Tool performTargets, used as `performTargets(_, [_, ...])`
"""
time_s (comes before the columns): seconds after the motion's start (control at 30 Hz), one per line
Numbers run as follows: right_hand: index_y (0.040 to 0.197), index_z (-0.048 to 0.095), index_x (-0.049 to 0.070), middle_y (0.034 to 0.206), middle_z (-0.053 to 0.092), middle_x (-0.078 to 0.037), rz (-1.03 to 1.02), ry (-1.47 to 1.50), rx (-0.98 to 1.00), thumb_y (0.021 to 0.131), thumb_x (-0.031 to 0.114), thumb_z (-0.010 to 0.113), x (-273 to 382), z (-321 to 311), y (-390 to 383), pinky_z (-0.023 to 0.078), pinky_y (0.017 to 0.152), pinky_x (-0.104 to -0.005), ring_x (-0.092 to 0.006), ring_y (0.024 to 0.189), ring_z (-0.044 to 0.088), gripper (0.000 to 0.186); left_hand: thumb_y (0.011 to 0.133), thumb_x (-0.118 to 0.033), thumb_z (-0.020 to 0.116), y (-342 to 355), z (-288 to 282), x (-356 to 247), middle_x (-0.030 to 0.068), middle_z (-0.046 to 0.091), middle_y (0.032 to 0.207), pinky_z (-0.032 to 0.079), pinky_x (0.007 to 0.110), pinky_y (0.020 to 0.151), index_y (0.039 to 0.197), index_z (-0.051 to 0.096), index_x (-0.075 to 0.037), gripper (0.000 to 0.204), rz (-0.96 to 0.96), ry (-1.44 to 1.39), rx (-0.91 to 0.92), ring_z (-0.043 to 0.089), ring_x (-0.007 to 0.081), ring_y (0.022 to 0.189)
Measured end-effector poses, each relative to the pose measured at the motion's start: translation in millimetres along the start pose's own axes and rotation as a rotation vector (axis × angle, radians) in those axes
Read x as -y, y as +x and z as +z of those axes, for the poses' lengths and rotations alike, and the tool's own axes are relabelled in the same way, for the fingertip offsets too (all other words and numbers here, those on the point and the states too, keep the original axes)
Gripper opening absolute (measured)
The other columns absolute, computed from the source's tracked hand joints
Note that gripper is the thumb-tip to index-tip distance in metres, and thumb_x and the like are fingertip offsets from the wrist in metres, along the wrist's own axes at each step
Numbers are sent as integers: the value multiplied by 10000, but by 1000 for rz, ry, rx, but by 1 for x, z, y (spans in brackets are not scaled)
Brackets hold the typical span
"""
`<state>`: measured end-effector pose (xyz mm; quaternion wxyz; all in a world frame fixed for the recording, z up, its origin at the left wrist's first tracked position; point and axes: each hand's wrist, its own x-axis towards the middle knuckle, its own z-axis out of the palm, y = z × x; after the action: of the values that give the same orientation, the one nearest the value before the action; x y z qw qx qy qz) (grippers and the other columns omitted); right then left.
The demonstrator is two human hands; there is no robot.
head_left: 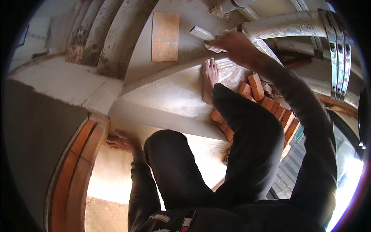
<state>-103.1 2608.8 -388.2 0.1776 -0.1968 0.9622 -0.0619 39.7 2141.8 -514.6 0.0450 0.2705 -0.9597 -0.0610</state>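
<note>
My left hand (123,142) is low on the left, fingers stretched out and slightly blurred. It lies beside the end of a curved brick edging (85,154), seemingly touching it. My right hand (236,45) reaches far forward, its fingers curled closed. A silver rectangular metal bar (202,33) sticks out to its left, and a pale, thin piece (215,48) shows under the fingers. What the fingers hold is hidden. My bare foot (210,73) stands on a smooth grey curved step (166,92). A flat tan board (165,36) lies on the grey surface beyond.
Stacked orange bricks (256,87) lie right of my foot, partly behind my leg. Stained pipes (286,28) and metal bars cross the far right. Large rounded columns (118,36) stand at the far left. Bright light falls on a corrugated sheet (290,170) at the lower right.
</note>
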Motion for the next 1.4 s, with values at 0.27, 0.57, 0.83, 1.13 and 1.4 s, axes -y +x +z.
performTargets(0.27, [867,642,54,725,615,-115,981,443,268,859,284,567,-10,8,-331,453,592,-343,-209,617,580,242,952,-540,282,0,-2,3,317,165,1411,222,566,1061,1384,152,65,755,-90,-6,123,164,474,1324])
performTargets(0.57, [1052,590,39,943,612,-186,564,190,554,792,40,519,55,24,-512,457,775,-449,-336,898,593,270,932,-370,497,-30,-95,13,246,398,1353,228,536,1062,1327,399,33,572,-192,43,469,344,401,1275])
performTargets(0.83, [1131,576,60,1036,616,-166,457,586,249,791,14,506,31,-58,-266,470,830,-426,-335,976,591,350,900,-140,549,-61,-268,-96,183,586,1183,454,402,910,1221,540,-8,348,-64,-425,813,560,317,1088])
performTargets(1.13, [1052,576,46,982,602,-133,109,594,-106,738,1,542,11,-207,-134,481,775,-395,-309,913,581,319,917,-75,483,-42,-372,-143,155,639,1079,474,387,878,1034,628,-12,196,-214,-425,511,604,295,1017])
performTargets(1.4, [1065,549,33,1038,543,-146,-22,92,-154,762,51,519,-14,-268,-65,372,971,-501,-361,1062,498,305,884,-41,476,-19,-353,-169,167,629,1083,491,376,878,1103,600,10,257,-195,-554,616,601,291,1019])
